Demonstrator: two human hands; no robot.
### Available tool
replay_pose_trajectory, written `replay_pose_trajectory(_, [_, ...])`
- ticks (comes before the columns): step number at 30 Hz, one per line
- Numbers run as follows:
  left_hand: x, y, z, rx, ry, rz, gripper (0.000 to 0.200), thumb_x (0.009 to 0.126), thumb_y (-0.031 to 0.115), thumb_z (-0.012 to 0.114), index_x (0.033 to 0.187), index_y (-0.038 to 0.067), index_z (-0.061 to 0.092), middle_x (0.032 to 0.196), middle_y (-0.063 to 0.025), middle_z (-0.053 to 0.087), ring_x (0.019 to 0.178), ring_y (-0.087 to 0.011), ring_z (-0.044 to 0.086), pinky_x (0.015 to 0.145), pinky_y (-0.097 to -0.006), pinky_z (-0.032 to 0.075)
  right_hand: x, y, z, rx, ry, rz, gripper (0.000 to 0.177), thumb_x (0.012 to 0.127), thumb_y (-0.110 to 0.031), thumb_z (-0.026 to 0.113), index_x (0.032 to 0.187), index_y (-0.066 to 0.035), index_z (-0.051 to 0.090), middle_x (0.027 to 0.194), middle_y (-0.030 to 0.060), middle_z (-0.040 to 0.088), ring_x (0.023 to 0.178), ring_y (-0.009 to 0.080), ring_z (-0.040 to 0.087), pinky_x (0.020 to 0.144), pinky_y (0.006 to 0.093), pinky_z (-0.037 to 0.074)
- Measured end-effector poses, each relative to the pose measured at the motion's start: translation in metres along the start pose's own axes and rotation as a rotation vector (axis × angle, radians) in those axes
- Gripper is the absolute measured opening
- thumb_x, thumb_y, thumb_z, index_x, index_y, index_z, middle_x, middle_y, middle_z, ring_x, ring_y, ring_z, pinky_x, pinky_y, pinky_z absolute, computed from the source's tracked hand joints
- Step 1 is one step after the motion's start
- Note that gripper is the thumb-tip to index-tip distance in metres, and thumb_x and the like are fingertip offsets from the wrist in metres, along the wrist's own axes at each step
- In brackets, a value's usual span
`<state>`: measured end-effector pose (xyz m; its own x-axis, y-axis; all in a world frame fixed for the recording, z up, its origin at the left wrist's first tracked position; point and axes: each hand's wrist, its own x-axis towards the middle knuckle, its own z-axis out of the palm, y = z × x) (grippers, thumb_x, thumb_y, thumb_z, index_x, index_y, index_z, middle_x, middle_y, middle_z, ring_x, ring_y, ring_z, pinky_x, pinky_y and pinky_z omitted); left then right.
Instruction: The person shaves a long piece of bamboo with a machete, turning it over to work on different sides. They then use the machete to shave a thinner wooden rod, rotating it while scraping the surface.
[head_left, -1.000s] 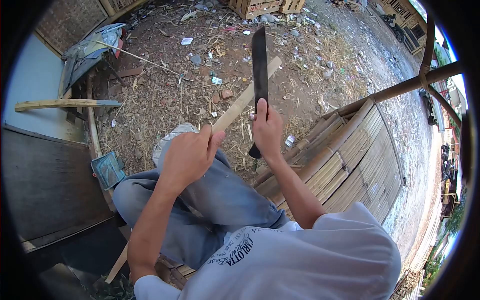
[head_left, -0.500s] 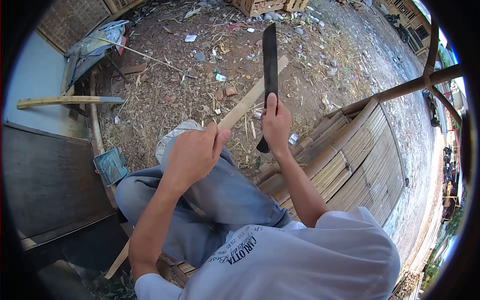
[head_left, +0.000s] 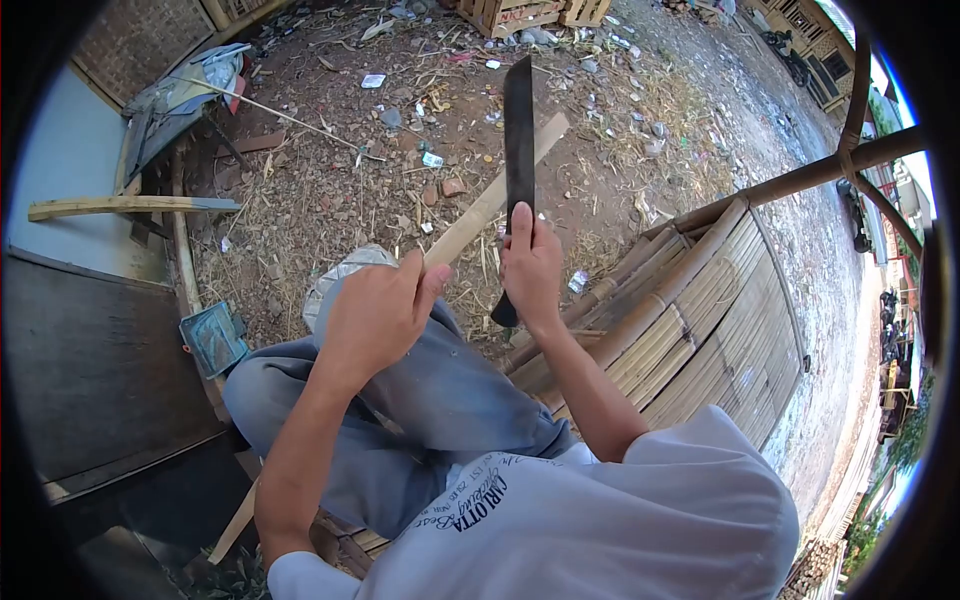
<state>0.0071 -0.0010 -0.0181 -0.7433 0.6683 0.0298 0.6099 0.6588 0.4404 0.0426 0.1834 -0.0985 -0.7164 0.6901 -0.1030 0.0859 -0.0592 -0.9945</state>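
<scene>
In the head view my left hand (head_left: 375, 312) is wrapped round the near end of a pale, flat bamboo strip (head_left: 468, 222), its thumb along the top. The strip slants up and away to the right, over the littered ground. My right hand (head_left: 532, 268) grips the handle of a machete (head_left: 519, 130), thumb pressed up along its back. The dark blade points away from me and overlaps the strip in this view. Below the fist the black butt of the handle sticks out. My bent knees in grey trousers (head_left: 440, 380) lie under both hands.
A bamboo slat platform (head_left: 700, 310) stands on the right, with a bamboo pole (head_left: 830, 170) beyond it. On the left are a blue plastic container (head_left: 215, 338) and a wooden bar (head_left: 130, 204). Wooden crates (head_left: 510, 14) stand at the back, past scattered litter.
My right hand has moved a little left and towards me with the machete, bringing the blade further over the bamboo strip. My left hand keeps its hold, slightly lower in view.
</scene>
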Motion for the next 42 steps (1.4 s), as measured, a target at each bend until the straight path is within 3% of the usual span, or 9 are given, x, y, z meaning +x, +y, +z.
replay_pose_trajectory(3, [-0.003,-0.002,0.002,0.019,0.031,0.035,0.038,0.101,0.035,0.046,0.080,0.004,0.050,0.055,-0.0161,0.053,0.055,-0.0387,0.056,0.053,-0.0487,0.042,-0.018,0.000,-0.006,-0.275,-0.129,-0.228,0.053,0.103,-0.043,0.044,0.070,-0.002,0.051,0.054,-0.0003,0.044,0.051,0.0073,0.043,0.048,0.0288,0.033])
replay_pose_trajectory(10, [-0.002,-0.002,0.003,0.006,0.012,0.012,0.038,0.101,0.035,0.046,0.080,0.004,0.050,0.056,-0.0161,0.053,0.055,-0.0387,0.056,0.053,-0.0486,0.042,0.004,0.000,-0.001,0.026,-0.044,0.010,0.051,0.102,-0.042,0.045,0.070,-0.003,0.052,0.054,0.0000,0.046,0.050,0.0085,0.043,0.047,0.0296,0.033])
replay_pose_trajectory(14, [-0.003,-0.002,0.000,0.006,0.008,0.021,0.038,0.101,0.035,0.046,0.081,0.004,0.050,0.056,-0.0167,0.054,0.055,-0.0393,0.056,0.052,-0.0495,0.042,-0.006,0.005,-0.010,-0.254,-0.121,-0.174,0.052,0.103,-0.042,0.044,0.070,-0.002,0.053,0.054,0.0019,0.047,0.049,0.0102,0.043,0.047,0.0323,0.034])
replay_pose_trajectory(20, [-0.001,-0.001,0.000,0.011,-0.017,-0.012,0.038,0.102,0.035,0.045,0.082,0.004,0.051,0.057,-0.0176,0.055,0.055,-0.0398,0.057,0.052,-0.0502,0.043,0.002,0.000,0.002,-0.035,0.004,-0.004,0.053,0.103,-0.042,0.045,0.070,-0.001,0.052,0.054,0.0022,0.046,0.049,0.0110,0.042,0.047,0.0333,0.034])
replay_pose_trajectory(23, [-0.002,0.000,0.001,0.054,0.019,0.023,0.037,0.102,0.035,0.045,0.083,0.004,0.051,0.057,-0.0175,0.055,0.055,-0.0399,0.057,0.053,-0.0502,0.043,-0.014,0.011,-0.006,-0.303,-0.109,-0.332,0.051,0.102,-0.046,0.045,0.069,-0.006,0.050,0.053,-0.0031,0.043,0.043,0.0050,0.041,0.040,0.0246,0.032])
replay_pose_trajectory(26, [-0.001,0.006,-0.002,0.037,-0.048,-0.035,0.038,0.102,0.035,0.045,0.082,0.004,0.051,0.058,-0.0174,0.055,0.055,-0.0398,0.057,0.053,-0.0500,0.042,0.024,-0.014,-0.012,-0.094,-0.069,-0.118,0.052,0.102,-0.045,0.045,0.069,-0.005,0.050,0.052,-0.0025,0.043,0.045,0.0056,0.042,0.042,0.0258,0.033])
replay_pose_trajectory(34, [0.000,0.001,0.001,0.011,0.006,0.006,0.038,0.101,0.035,0.045,0.081,0.003,0.051,0.057,-0.0171,0.054,0.055,-0.0396,0.056,0.053,-0.0494,0.042,-0.012,-0.007,-0.014,-0.398,-0.145,-0.266,0.052,0.101,-0.042,0.049,0.069,-0.001,0.054,0.055,0.0007,0.050,0.050,0.0079,0.045,0.046,0.0293,0.034])
replay_pose_trajectory(35, [-0.002,0.002,0.000,0.008,-0.017,-0.006,0.038,0.101,0.035,0.046,0.081,0.003,0.051,0.057,-0.0170,0.054,0.055,-0.0393,0.056,0.053,-0.0493,0.042,0.001,-0.003,-0.011,-0.332,-0.069,-0.264,0.053,0.102,-0.040,0.046,0.073,0.003,0.054,0.050,0.0082,0.042,0.046,0.0144,0.038,0.047,0.0378,0.032])
replay_pose_trajectory(42, [-0.001,-0.002,0.003,0.045,0.030,0.013,0.038,0.101,0.035,0.046,0.081,0.004,0.050,0.057,-0.0167,0.054,0.055,-0.0388,0.056,0.052,-0.0491,0.041,-0.021,-0.008,-0.004,-0.270,-0.155,-0.222,0.051,0.103,-0.037,0.045,0.069,0.000,0.050,0.052,0.0029,0.042,0.049,0.0095,0.036,0.047,0.0331,0.031])
